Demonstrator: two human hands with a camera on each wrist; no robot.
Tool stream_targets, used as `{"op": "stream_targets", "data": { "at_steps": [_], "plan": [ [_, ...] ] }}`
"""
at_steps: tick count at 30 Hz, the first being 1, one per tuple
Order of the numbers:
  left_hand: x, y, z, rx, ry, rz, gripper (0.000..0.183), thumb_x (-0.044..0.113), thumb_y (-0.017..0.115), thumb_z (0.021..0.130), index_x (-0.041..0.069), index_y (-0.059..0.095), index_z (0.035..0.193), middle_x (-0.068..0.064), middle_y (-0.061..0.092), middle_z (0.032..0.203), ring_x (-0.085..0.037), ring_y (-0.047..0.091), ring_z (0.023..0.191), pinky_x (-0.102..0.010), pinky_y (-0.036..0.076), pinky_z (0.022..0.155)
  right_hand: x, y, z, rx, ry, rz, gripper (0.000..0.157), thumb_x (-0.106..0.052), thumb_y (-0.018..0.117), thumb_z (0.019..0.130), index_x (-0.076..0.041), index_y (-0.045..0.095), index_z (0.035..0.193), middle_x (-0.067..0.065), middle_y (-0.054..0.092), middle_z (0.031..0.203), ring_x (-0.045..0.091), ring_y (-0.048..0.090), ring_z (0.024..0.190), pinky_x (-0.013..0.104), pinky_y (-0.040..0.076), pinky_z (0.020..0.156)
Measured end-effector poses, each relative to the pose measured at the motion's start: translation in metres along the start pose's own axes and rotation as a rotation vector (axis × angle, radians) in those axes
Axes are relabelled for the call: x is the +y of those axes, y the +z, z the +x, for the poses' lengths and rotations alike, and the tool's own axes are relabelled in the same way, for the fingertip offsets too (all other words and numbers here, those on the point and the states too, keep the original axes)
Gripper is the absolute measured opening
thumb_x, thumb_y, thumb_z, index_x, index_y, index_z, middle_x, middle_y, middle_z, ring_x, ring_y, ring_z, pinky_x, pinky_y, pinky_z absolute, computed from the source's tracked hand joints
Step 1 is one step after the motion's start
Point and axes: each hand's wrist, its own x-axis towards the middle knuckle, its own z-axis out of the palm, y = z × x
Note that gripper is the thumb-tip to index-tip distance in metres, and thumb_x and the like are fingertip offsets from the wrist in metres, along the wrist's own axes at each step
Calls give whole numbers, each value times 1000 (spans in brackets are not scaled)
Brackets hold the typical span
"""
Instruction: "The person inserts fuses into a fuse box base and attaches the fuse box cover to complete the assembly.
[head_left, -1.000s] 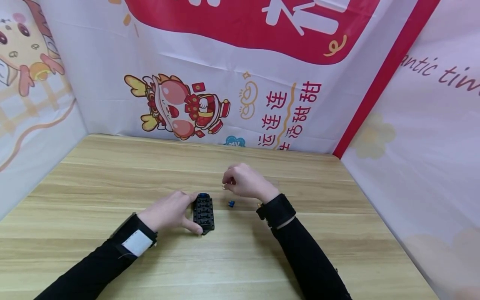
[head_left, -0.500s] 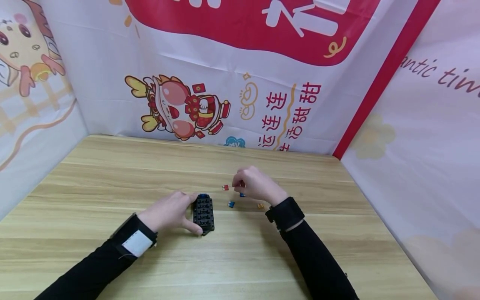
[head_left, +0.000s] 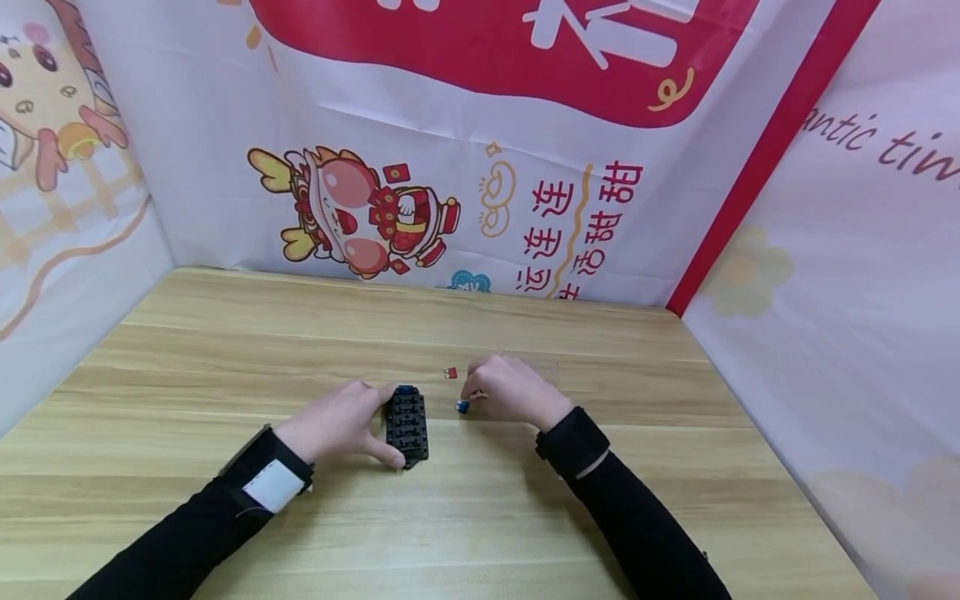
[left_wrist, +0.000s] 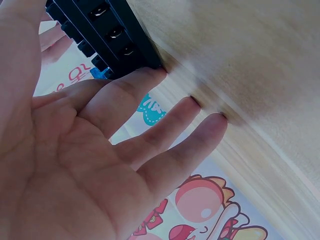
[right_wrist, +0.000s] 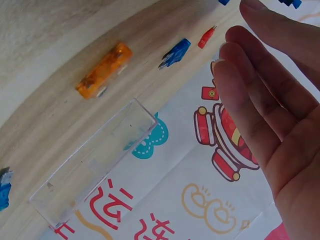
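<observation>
My left hand (head_left: 341,425) holds a black fuse box (head_left: 407,429) on the table, thumb at its near end and index finger at its far end. A blue blade fuse sits in the box's far slot. In the left wrist view, the box (left_wrist: 115,40) shows metal contacts, and the other fingers rest spread on the wood. My right hand (head_left: 513,387) is low over the table, its fingertips beside a loose blue blade fuse (head_left: 462,407). In the right wrist view, that fuse (right_wrist: 224,2) shows past the thumb tip, with a gap between thumb and fingers.
A red blade fuse (head_left: 450,373) lies beyond the right fingertips. The right wrist view shows an orange fuse (right_wrist: 102,70), another blue fuse (right_wrist: 175,52), a further blue piece (right_wrist: 5,192) and a clear plastic case (right_wrist: 95,162). A printed cloth wall (head_left: 420,108) borders the table.
My right hand has left the red fuse on the table, moved right, then come down toward the near blue fuse. My left hand stays on the fuse box.
</observation>
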Motion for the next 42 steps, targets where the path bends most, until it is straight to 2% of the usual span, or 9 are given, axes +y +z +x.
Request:
{"op": "stream_targets", "data": {
  "at_steps": [6,12,20,25,33,42],
  "plan": [
    [2,0,1,-5,5,1,108,66,75,58,-6,48,134,-18,59,118,-16,54,91,-38,44,86,-1,4,-1,-54,31,-34,9,-14,75,82,-17,76,91,-6,63,85,3,59,76,15,43,66],
    [2,0,1,-5,3,-6,107,64,76,59,-6,48,134,-17,60,117,-16,51,86,-35,44,82,-1,8,0,-70,28,-46,10,-17,75,82,-17,75,92,-6,62,85,1,55,76,15,42,67],
    [2,0,1,-5,-6,-7,109,66,75,58,-6,47,135,-19,58,120,-18,54,96,-40,43,87,0,10,0,-71,33,-41,12,-16,75,81,-18,76,93,-7,62,86,2,57,77,14,42,68],
    [0,2,1,0,0,-18,109,66,75,58,-7,47,135,-18,59,118,-16,54,90,-39,44,85,2,11,1,-62,9,-49,10,-15,75,81,-19,76,91,-8,62,85,2,57,77,14,42,68],
    [-3,6,0,9,14,-31,109,67,74,59,-7,48,134,-19,60,116,-23,58,102,-40,44,88,1,15,3,-56,-24,-69,9,-16,75,81,-20,77,90,-9,62,84,-1,55,74,11,41,66],
    [0,4,3,10,28,-31,108,66,75,59,-8,47,133,-19,60,116,-21,58,100,-39,44,87,3,13,0,-33,-16,-65,8,-15,74,83,-21,77,87,-10,63,87,1,59,79,12,41,68]
  ]
}}
